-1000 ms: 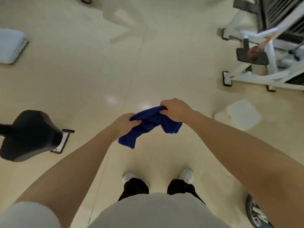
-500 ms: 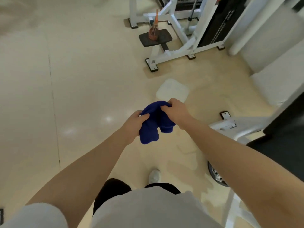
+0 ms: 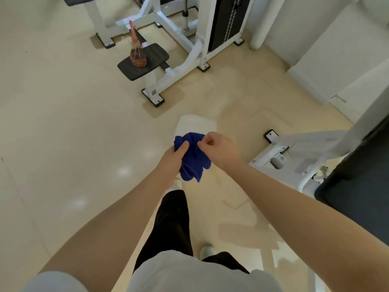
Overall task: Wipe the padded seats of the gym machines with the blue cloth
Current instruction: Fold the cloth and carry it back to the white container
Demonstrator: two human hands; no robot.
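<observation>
blue cloth (image 3: 192, 157) bunched mid-air at centre, over floor; left hand (image 3: 174, 158) grasping it, right hand (image 3: 219, 148) pinching its top edge. padded seat (image 3: 144, 61) at 11 o'clock carries an orange bottle (image 3: 137, 56); a careless wipe could topple it.

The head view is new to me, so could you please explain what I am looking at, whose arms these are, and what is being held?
The camera sits on a person's head and looks forward and down, so the two bare arms are that person's own. Both hands hold a crumpled blue cloth: the left hand grips it from the side, and the right hand pinches its upper edge. Below are the person's dark trousers and pale shoes on a shiny beige floor. Ahead stands a white gym machine with a black padded seat; an orange spray bottle stands on that seat. Nothing is being wiped yet.
</observation>
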